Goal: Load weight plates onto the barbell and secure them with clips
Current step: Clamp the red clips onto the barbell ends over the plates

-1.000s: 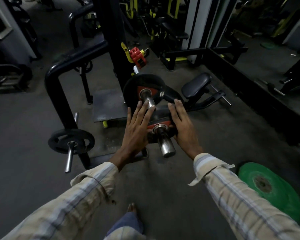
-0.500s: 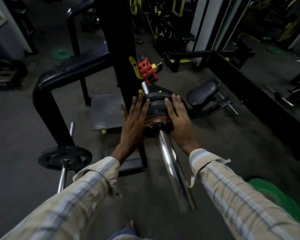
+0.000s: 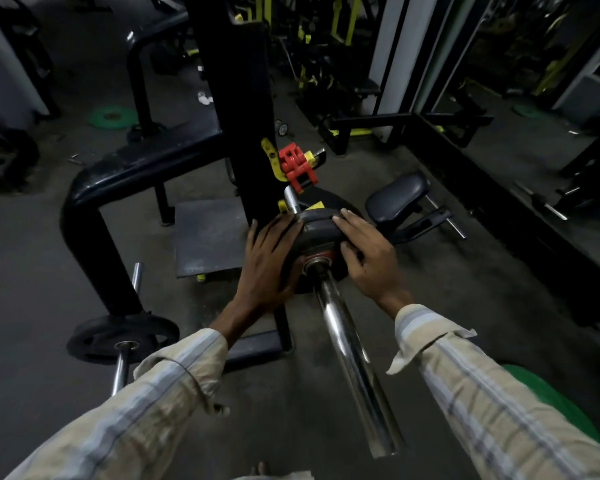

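Note:
A black weight plate [image 3: 317, 233] with a red hub sits on the chrome barbell sleeve [image 3: 352, 358], which runs from the plate toward me. My left hand [image 3: 269, 265] lies flat against the plate's left face and rim. My right hand [image 3: 368, 258] grips its right side, fingers curled over the top edge. Just behind the plate another black plate [image 3: 326, 199] shows on a second chrome peg [image 3: 290, 200]. A red clip [image 3: 297, 166] hangs on the black upright above it.
A black rack frame [image 3: 146, 174] stands left, with a small black plate [image 3: 122, 336] on a low peg. A padded seat [image 3: 397, 199] is right of the plates. A green plate [image 3: 568, 414] lies on the floor at lower right, another green plate [image 3: 111, 116] far left.
The plate has slid far up the sleeve, away from its end, with both hands pressing it. Much more chrome sleeve now shows between the plate and me.

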